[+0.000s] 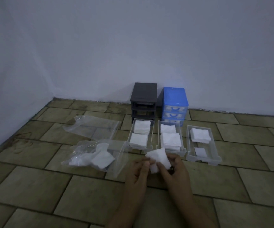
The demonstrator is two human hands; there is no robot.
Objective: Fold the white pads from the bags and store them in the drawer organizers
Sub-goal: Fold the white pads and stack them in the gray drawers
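Observation:
A crumpled white pad (159, 157) is held just above the tiled floor between both hands. My left hand (140, 170) pinches its left side and my right hand (174, 168) grips its right side. Beyond them lie three clear drawers. The left drawer (131, 132) holds two stacks of folded pads, and so does the middle drawer (182, 137). In the right drawer (212, 145) lies one stack at the far end. To the left, a clear bag (116, 162) holds loose white pads (100, 157).
A second, flat clear bag (91, 125) lies further left. A dark grey organizer frame (144, 99) and a blue organizer (175, 104) with drawers in place stand against the wall. The floor is olive tile.

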